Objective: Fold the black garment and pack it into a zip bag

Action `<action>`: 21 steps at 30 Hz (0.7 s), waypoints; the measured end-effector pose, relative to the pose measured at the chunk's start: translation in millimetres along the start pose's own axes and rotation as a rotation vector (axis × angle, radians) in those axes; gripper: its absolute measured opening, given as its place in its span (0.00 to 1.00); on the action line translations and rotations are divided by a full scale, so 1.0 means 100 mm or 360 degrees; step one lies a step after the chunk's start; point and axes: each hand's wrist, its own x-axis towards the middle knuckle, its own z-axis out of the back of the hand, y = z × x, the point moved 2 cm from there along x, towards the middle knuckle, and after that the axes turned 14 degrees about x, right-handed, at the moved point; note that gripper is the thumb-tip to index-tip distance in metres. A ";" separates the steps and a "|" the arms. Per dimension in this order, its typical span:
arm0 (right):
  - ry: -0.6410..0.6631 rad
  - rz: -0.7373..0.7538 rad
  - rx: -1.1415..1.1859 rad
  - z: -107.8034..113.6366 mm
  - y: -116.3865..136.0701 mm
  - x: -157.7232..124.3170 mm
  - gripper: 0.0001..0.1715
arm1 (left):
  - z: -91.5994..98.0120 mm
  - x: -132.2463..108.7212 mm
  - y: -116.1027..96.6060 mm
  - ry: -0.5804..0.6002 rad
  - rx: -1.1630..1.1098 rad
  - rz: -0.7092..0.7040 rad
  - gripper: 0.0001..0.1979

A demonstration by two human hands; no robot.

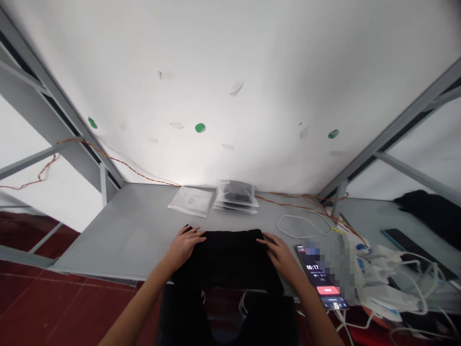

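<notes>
A black cloth-like item (230,259) lies flat at the front edge of the grey table, its far edge roughly straight. My left hand (185,246) rests on its far left corner with the fingers spread. On the far right corner lies my right hand (280,252), fingers apart and touching the black material. Behind the item are a flat white packet (191,201) and, to its right, a small stack of clear plastic packets (236,196) with something dark inside.
A lit phone (320,278) showing a timer lies right of my right arm. Beyond it are white cables and plastic bags (385,278). A white cable loop (302,226) lies on the grey table (118,230). Metal frames stand at both sides.
</notes>
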 end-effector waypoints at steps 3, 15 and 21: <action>0.0003 0.0057 -0.0050 0.02 0.10 -0.13 0.30 | 0.09 -0.29 -0.22 -0.0006 0.0132 -0.0115 0.23; 0.0614 0.0188 -0.0241 0.03 0.21 -0.95 0.48 | -0.13 -1.19 -0.03 0.0204 0.0386 -0.0342 0.30; 0.0527 0.0083 -0.0145 0.10 0.03 -1.02 0.41 | -0.06 -1.06 0.00 0.0047 -0.0121 0.0128 0.19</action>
